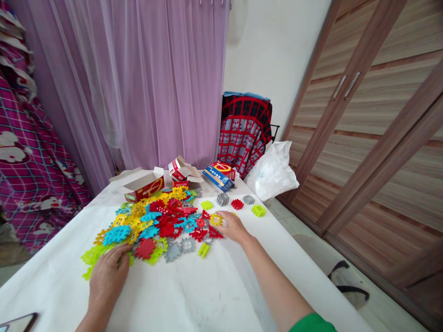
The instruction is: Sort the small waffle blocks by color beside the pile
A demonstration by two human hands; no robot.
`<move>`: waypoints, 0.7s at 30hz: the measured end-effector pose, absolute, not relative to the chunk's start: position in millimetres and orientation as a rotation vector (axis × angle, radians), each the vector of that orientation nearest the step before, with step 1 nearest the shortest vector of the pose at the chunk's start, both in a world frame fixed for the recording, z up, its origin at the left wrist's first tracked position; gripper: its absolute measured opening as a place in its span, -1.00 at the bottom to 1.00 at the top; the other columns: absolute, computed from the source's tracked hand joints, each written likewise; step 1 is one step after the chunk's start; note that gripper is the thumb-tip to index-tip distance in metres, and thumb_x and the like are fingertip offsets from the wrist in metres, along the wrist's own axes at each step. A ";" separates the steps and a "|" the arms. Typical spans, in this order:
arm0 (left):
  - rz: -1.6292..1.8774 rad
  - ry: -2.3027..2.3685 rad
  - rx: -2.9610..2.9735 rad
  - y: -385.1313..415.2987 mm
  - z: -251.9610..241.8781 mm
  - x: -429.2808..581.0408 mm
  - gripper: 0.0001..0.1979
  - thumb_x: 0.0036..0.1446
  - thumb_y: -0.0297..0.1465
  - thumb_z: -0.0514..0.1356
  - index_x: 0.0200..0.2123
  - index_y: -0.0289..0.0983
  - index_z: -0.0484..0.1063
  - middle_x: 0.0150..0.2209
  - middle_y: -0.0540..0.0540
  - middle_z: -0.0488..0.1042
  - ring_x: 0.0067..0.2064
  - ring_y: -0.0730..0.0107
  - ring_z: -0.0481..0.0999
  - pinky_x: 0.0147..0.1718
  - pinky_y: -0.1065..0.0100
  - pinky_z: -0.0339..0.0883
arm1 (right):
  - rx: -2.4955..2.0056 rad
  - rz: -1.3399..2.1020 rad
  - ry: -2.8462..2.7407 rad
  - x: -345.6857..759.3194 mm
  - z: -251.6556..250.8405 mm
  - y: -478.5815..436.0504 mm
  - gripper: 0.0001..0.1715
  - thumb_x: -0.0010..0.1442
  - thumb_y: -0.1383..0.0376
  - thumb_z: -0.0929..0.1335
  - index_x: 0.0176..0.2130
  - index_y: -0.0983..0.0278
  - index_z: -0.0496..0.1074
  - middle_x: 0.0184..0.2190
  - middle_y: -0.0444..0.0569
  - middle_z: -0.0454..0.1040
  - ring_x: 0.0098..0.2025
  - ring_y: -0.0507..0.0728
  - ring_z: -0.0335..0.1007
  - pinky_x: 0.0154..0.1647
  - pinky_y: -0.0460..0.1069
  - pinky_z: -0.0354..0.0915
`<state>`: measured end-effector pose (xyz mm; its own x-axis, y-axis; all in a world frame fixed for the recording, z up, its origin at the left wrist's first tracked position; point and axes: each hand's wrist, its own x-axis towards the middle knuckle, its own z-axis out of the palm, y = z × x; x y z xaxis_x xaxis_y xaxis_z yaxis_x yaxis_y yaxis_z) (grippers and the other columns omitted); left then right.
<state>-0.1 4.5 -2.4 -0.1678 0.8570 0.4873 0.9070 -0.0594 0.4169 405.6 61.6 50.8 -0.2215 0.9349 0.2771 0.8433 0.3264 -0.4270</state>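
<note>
A heap of flat, notched plastic building pieces (171, 226) in red, yellow, blue, grey and lime green spreads over the white table. At the heap's near left edge my left hand (109, 272) rests against lime green pieces (93, 253), its thumb apart from the bent fingers. Close to its fingertips lies a red square piece (145, 248). My right hand (232, 226) reaches to the heap's right side, its fingers on a yellow square piece (216, 220). Red pieces (199, 234) lie just below that. A lime green piece (204, 250) stands apart nearer to me.
Open cardboard boxes (147, 186) and a blue box (218, 178) stand at the table's far end. Assembled grey (223, 199), red (237, 204) and lime (258, 210) blocks sit at the right. A white plastic bag (273, 170) is beyond the right edge; a phone (19, 322) lies front left.
</note>
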 end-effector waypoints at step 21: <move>-1.059 -2.181 -2.005 3.2 -5.4 -8.6 -0.61 0.05 -0.18 -0.01 -0.26 -0.15 0.58 -0.12 -0.12 0.61 -0.09 0.03 0.57 0.00 -0.01 0.43 | -1.980 -0.099 -1.766 426.7 9.9 9.1 -0.58 0.07 0.23 0.41 -0.04 0.22 0.42 -0.14 0.02 0.54 -0.07 0.22 0.41 -0.04 0.03 0.25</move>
